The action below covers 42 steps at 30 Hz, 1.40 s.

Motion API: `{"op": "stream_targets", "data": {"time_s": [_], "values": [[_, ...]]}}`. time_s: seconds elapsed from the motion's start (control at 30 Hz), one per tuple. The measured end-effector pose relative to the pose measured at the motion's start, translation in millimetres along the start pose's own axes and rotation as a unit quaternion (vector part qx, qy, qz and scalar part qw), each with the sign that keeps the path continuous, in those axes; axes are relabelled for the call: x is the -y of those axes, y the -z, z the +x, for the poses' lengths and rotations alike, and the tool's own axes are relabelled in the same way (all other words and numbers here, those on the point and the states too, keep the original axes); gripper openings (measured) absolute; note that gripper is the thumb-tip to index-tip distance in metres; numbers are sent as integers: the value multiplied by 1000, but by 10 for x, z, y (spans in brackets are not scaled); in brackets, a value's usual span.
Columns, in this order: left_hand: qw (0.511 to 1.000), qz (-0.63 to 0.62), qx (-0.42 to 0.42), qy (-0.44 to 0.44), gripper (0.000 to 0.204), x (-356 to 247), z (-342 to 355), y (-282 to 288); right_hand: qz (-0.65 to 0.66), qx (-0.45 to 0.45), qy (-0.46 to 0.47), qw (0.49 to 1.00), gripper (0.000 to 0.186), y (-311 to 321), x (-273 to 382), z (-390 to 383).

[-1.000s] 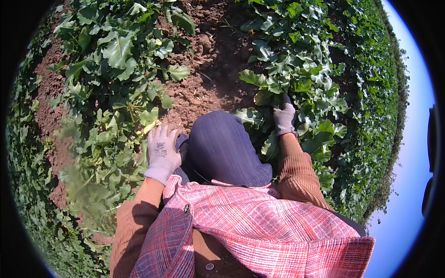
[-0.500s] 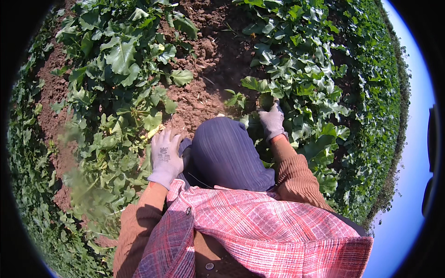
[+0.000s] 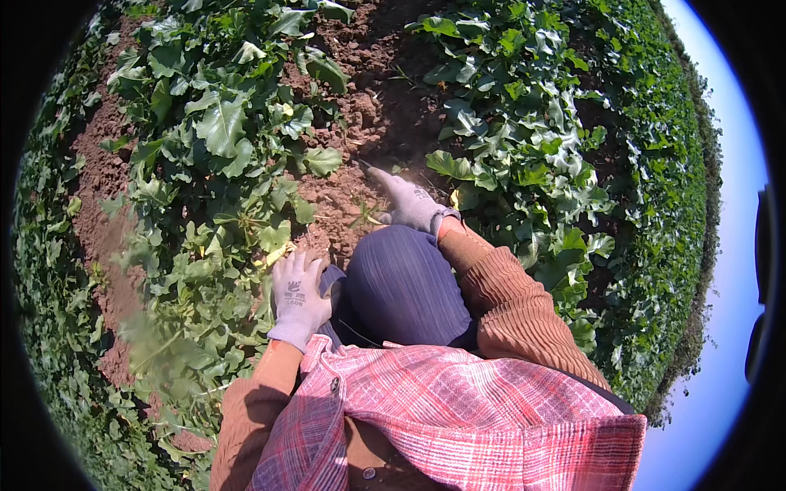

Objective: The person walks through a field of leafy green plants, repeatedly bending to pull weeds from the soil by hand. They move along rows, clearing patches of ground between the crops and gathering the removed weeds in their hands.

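My left hand [image 3: 300, 299], in a pale grey glove, lies with fingers apart on or beside my dark-trousered leg, at the edge of yellow-green leaves [image 3: 274, 253]. My right hand [image 3: 404, 199], gloved alike, reaches over the bare reddish soil strip [image 3: 336, 196] with fingers stretched out and tips darkened. Just below its fingers is a small green weed [image 3: 363, 211]; I cannot tell whether it touches it. My bent knee [image 3: 401, 286] is below the right hand, above the red plaid cloth [image 3: 499, 393] of my clothing.
Leafy crop rows [image 3: 221, 131] run along both sides of the soil strip, with more dense plants [image 3: 639, 164] to the right. A second strip of soil [image 3: 106, 221] lies at the left. A dark treeline and blue sky show at the right rim.
My right hand has come out of the right-hand plants and swung left over the soil, above my knee. My left hand has shifted slightly right and down in the view.
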State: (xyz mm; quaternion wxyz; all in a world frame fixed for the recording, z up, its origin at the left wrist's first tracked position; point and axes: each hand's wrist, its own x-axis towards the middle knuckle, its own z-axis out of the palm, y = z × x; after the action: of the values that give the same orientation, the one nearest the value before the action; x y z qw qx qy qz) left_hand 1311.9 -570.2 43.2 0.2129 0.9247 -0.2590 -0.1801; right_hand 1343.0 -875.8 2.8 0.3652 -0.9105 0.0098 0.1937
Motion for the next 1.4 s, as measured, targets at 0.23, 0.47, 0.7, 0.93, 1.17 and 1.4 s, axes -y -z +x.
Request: {"op": "stream_targets", "data": {"time_s": [0.23, 0.47, 0.7, 0.93, 1.17, 1.4], "values": [[1000, -8, -3, 0, 48, 29, 27, 0, -338, -249, -210, 883, 28, 1415, -566, -51], [1000, 7, -17, -20, 47, 3, 65, 53, -274, -139, -414, 857, 29, 1903, -989, -887], [1000, 14, 18, 2, 47, -8, 87, 49, -161, -261, -84, 948, 24, 1456, -603, 250], [999, -21, 30, 31, 49, 13, 58, 130, -157, -178, -367, 899, 45, 1458, -1213, 1653], [995, -16, 58, 77, 51, -20, 191, 168, -95, -255, -200, 941, 37, 1364, -1610, 2167], [994, -24, 69, 82, 52, 3, 359, 185, -299, -145, -110, 937, 75, 1210, -1056, 2082]]}}
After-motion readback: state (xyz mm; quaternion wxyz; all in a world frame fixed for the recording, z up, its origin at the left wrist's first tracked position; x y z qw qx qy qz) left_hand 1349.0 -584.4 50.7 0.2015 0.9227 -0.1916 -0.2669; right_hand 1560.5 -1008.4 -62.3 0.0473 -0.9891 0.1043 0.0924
